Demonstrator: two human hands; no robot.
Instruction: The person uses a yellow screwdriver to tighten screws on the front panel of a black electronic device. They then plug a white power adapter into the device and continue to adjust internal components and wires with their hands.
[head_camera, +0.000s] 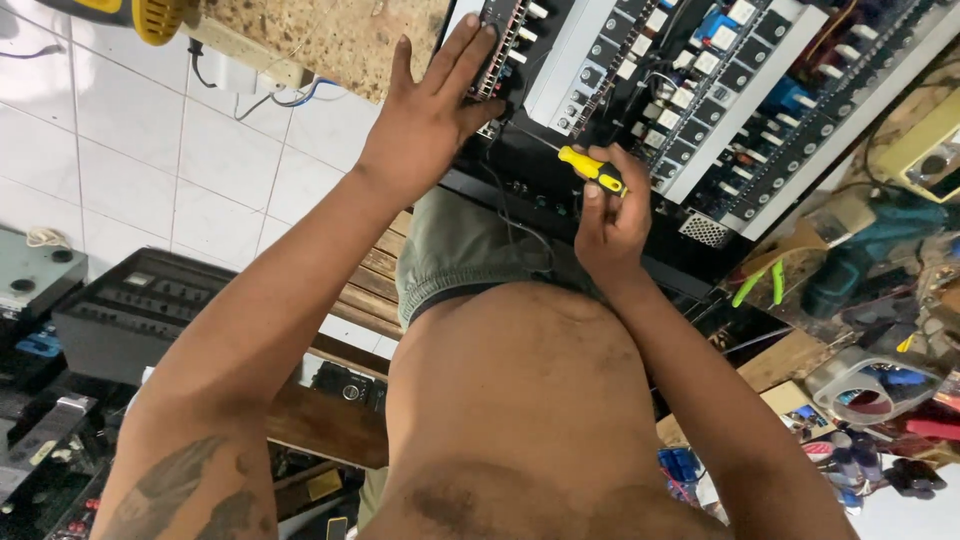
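Observation:
An opened black audio mixer (700, 120), with rows of circuit boards and small white and blue parts showing, rests tilted across my lap. My left hand (430, 110) lies flat with spread fingers on the mixer's left edge, fingertips on a strip of connectors. My right hand (612, 215) is closed around a screwdriver with a yellow and black handle (592, 168); its thin shaft points up and left toward the boards near my left hand. The tip itself is too small to make out.
White tiled floor (140, 150) lies to the left, with black electronic units (130, 305) stacked at the lower left. A teal power drill (860, 255), green-handled pliers (760, 282), tape rolls (865, 385) and clutter crowd the right. A power strip (245, 70) sits at upper left.

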